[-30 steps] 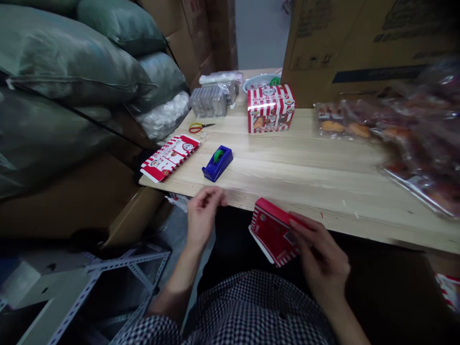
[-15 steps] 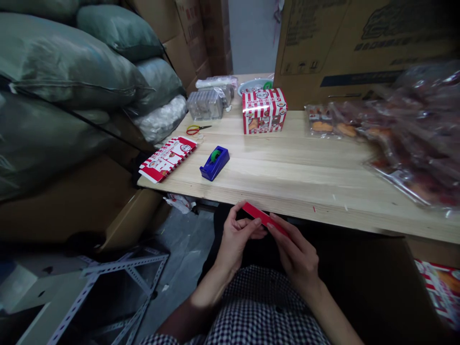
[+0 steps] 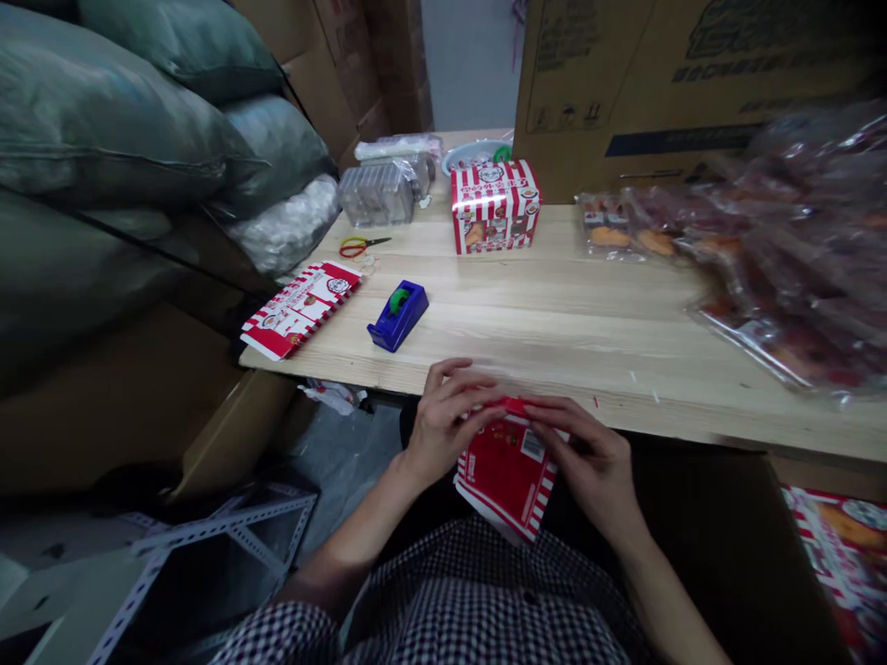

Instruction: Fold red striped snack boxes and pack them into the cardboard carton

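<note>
Over my lap, at the table's front edge, I hold a red-and-white striped carton (image 3: 509, 471) with a barcode on its red face. My left hand (image 3: 447, 420) pinches its upper left edge, thumb on the near face and fingers behind. At the upper right edge, my right hand (image 3: 589, 453) grips it the same way. The carton's lower end hangs free and tilts towards me. A blue tape dispenser (image 3: 400, 319) with a green roll stands on the table beyond my left hand. A flat striped carton (image 3: 301, 309) lies further left.
A made-up striped box (image 3: 495, 212) stands at the back of the wooden table (image 3: 554, 314). Scissors (image 3: 364, 246) and clear plastic containers (image 3: 376, 194) lie back left. Bagged items (image 3: 783, 277) are heaped right, before a big cardboard box (image 3: 679, 83). Stuffed sacks (image 3: 103, 111) pile up left.
The carton, seen edge-on as a thin red strip before, now shows its broad face towards me. Both hands have shifted to its top edge. The view has turned slightly right.
</note>
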The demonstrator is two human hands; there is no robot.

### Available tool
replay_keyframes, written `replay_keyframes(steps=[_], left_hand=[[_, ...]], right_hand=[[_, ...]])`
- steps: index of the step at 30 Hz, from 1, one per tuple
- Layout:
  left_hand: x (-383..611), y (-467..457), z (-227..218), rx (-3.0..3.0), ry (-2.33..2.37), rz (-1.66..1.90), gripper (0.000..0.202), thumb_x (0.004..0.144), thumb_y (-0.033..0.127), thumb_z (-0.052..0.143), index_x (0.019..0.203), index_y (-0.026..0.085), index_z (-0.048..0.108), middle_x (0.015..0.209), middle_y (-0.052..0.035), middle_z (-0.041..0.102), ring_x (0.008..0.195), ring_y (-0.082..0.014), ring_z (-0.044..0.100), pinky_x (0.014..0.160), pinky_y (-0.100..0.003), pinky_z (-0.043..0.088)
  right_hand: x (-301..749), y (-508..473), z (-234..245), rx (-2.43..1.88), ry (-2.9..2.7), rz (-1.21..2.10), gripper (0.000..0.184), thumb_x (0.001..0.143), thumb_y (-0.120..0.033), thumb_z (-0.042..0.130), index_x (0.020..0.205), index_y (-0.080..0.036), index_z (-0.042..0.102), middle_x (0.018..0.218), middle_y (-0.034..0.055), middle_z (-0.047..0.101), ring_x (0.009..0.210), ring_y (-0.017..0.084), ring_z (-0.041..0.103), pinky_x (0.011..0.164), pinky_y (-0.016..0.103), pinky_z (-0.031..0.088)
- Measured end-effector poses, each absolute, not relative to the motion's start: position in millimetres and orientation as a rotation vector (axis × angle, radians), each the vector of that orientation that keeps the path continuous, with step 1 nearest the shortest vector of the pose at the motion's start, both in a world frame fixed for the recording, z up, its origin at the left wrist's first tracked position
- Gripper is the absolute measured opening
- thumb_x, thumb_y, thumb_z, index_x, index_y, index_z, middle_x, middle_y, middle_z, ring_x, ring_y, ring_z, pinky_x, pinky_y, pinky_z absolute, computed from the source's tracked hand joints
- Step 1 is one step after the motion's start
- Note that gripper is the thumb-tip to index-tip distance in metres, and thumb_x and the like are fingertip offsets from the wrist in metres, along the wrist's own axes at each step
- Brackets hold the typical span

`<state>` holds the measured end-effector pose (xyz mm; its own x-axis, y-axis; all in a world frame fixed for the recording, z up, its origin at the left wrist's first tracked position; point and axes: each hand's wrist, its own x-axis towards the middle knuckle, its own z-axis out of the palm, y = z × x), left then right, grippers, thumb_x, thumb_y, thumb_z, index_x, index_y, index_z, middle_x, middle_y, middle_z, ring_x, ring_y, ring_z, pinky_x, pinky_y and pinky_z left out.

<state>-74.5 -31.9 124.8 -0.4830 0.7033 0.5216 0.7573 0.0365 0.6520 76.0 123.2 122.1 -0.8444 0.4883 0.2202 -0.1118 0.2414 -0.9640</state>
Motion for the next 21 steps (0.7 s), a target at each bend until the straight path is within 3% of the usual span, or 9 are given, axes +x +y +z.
replay_keyframes(steps=[5, 9, 12, 16, 18, 21], left_hand=[[-88, -30, 105, -1.277, -2.645, -1.886, 0.065, 0.079, 0.036, 0.08, 0.139, 0.025, 0.056, 0.127, -0.0125, 0.067, 0.114, -0.0265, 0.062, 0.097, -0.045, 0.05], [-88, -29, 93, -1.322, -2.799, -2.389, 0.046, 0.088, 0.04, 0.068, 0.131, 0.022, 0.064, 0.113, -0.0107, 0.074, 0.098, -0.0238, 0.07, 0.087, -0.038, 0.055], [-95, -23, 95, -1.324, -2.83, -2.191, 0.038, 0.091, 0.043, 0.061, 0.122, 0.022, 0.071, 0.108, -0.0071, 0.076, 0.098, -0.0255, 0.07, 0.086, -0.035, 0.053], [-120, -8, 95, -1.438, -2.866, -1.91, 0.036, 0.092, 0.046, 0.056, 0.107, 0.02, 0.077, 0.095, -0.0037, 0.078, 0.087, -0.0254, 0.07, 0.073, -0.03, 0.052], [-136, 3, 91, -1.516, -2.858, -1.9, 0.039, 0.092, 0.048, 0.055, 0.106, 0.02, 0.077, 0.09, -0.004, 0.078, 0.083, -0.0257, 0.07, 0.07, -0.029, 0.053], [-158, 23, 85, -1.574, -2.831, -1.768, 0.041, 0.094, 0.048, 0.05, 0.115, 0.022, 0.074, 0.103, -0.0068, 0.077, 0.093, -0.0277, 0.07, 0.078, -0.033, 0.054]], right_hand=[[65, 153, 98, -0.71, -1.586, 1.819, 0.019, 0.085, -0.033, 0.074, 0.102, -0.025, 0.077, 0.108, 0.0068, 0.076, 0.09, 0.023, 0.072, 0.079, 0.039, 0.059], [57, 170, 77, -0.836, -1.276, 1.828, 0.025, 0.079, -0.035, 0.08, 0.098, -0.021, 0.075, 0.095, 0.0049, 0.077, 0.08, 0.019, 0.071, 0.08, 0.037, 0.059], [54, 174, 71, -0.853, -1.293, 1.899, 0.035, 0.079, -0.04, 0.079, 0.108, -0.021, 0.071, 0.099, 0.0052, 0.077, 0.081, 0.02, 0.072, 0.078, 0.037, 0.06], [50, 182, 70, -0.69, -1.456, 2.053, 0.059, 0.079, -0.039, 0.079, 0.132, -0.029, 0.058, 0.122, 0.0047, 0.071, 0.095, 0.021, 0.071, 0.084, 0.037, 0.06], [42, 190, 67, -0.624, -1.516, 1.996, 0.058, 0.078, -0.04, 0.079, 0.131, -0.027, 0.058, 0.126, 0.0051, 0.069, 0.103, 0.022, 0.069, 0.093, 0.038, 0.057], [20, 202, 56, -0.628, -1.57, 1.878, 0.056, 0.076, -0.045, 0.078, 0.124, -0.023, 0.061, 0.115, 0.0061, 0.072, 0.1, 0.023, 0.069, 0.094, 0.041, 0.056]])
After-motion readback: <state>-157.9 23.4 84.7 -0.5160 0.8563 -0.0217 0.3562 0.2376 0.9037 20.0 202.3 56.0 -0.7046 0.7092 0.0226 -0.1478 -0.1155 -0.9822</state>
